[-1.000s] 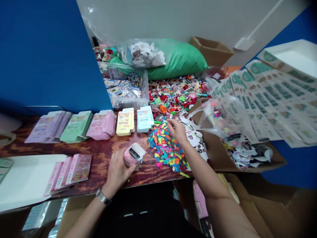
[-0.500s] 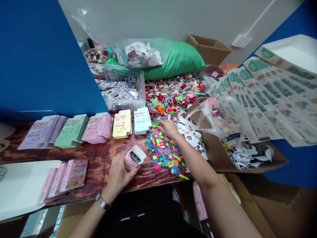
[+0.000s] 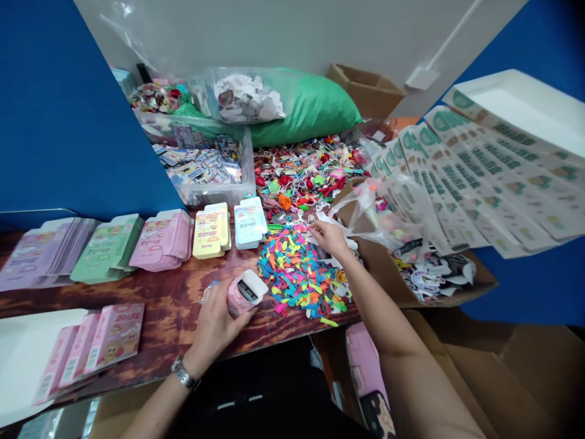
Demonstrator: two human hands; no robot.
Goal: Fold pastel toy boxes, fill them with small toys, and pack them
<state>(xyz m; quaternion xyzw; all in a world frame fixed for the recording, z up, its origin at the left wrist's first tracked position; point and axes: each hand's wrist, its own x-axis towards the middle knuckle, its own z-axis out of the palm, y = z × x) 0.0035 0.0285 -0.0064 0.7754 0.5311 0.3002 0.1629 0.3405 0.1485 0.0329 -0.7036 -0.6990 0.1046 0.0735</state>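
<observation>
Head view: one open pink box [image 3: 235, 303], white flap raised, dark item [image 3: 248, 291] visible at the mouth; judged part-filled, closing not yet done. Sits at the front of the dark patterned table [image 3: 171, 338], just left of a heap of balloon-like pieces [image 3: 297, 277]. Resting on the wood or lifted: cannot tell.

Apparently finished: three closed pink boxes [image 3: 121, 338], overlapping in a row beside a white tray [image 3: 27, 366], at left. Apparently left to do: flat cartons in stacks along the back, namely purple [image 3: 27, 256], green [image 3: 104, 251], pink [image 3: 159, 241], yellow [image 3: 210, 233] and blue [image 3: 249, 224].

Left hand [image 3: 217, 314]: wrapped around the near left of the open pink box, thumb along the near side, pressed firmly enough to steady; forearm rising from lower left, metal watch [image 3: 185, 373] at the wrist.

Right hand [image 3: 329, 239]: palm down over the heap's far right edge, fingertips bent and close together; pinching something or not, cannot tell. Forearm slanting up and leftward from lower right.
</observation>
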